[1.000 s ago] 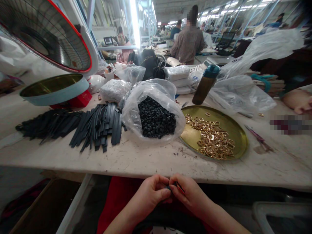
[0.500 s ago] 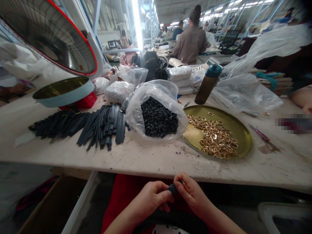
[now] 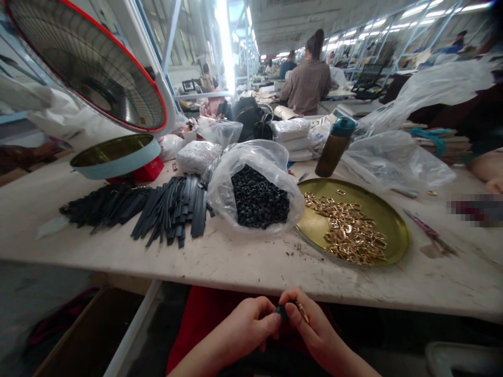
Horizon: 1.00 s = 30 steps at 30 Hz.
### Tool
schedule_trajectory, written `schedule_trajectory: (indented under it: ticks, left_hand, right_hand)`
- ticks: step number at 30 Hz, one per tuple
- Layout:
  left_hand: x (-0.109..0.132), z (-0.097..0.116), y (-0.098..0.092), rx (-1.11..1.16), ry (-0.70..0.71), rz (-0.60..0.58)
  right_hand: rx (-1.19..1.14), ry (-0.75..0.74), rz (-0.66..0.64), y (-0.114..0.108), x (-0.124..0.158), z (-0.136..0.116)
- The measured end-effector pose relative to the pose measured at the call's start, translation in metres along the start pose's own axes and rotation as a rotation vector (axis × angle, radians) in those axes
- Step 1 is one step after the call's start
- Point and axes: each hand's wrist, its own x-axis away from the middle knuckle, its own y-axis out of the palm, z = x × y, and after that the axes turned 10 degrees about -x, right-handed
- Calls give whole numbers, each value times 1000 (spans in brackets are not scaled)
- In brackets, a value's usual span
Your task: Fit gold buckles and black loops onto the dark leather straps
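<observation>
Below the table's front edge, my left hand [image 3: 247,327] and my right hand [image 3: 310,327] meet fingertip to fingertip. Both are closed in a pinch on one small black piece [image 3: 281,312], with a gold buckle [image 3: 302,312] showing against my right fingers. On the table above lie a clear plastic bag of black rings [image 3: 257,201], a round gold tray [image 3: 393,225] holding several gold buckles [image 3: 348,230], and a pile of black straps [image 3: 157,212].
A red-rimmed fan [image 3: 90,63] and a gold-lined bowl [image 3: 116,154] stand at the back left. A brown bottle [image 3: 334,146], plastic bags [image 3: 396,157] and scissors [image 3: 430,233] lie at the right. A person's forearm [image 3: 489,167] rests at the far right. Other people work behind.
The view has shifted, so the table and my hands sit lower and a bit further right. My hands stay together on the small piece, fingers slightly re-gripped.
</observation>
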Motion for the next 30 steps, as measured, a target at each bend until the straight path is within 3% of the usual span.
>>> schedule_trajectory:
  ticks: [5, 10, 14, 19, 21, 25, 27, 30]
  left_hand:
    - [-6, 1, 9, 41, 9, 30]
    - [-8, 2, 7, 148, 18, 46]
    - [-7, 4, 3, 31, -16, 58]
    - [-11, -6, 4, -193, 40, 190]
    - [-10, -8, -1, -98, 7, 107]
    - [-2, -1, -16, 403, -16, -161]
    - [1, 3, -20, 553, -38, -213]
    - [0, 5, -15, 571, -83, -167]
  right_hand:
    - [189, -103, -40, -4, 3, 7]
    - [156, -100, 58, -8, -2, 8]
    - [65, -90, 105, 0, -5, 8]
    - [31, -78, 165, 7, -8, 10]
    - [-35, -15, 177, 5, -9, 8]
    - [-259, 144, 195, -2, -11, 0]
    - [-372, 206, 159, -3, -10, -2]
    - [-457, 228, 86, 0, -9, -2]
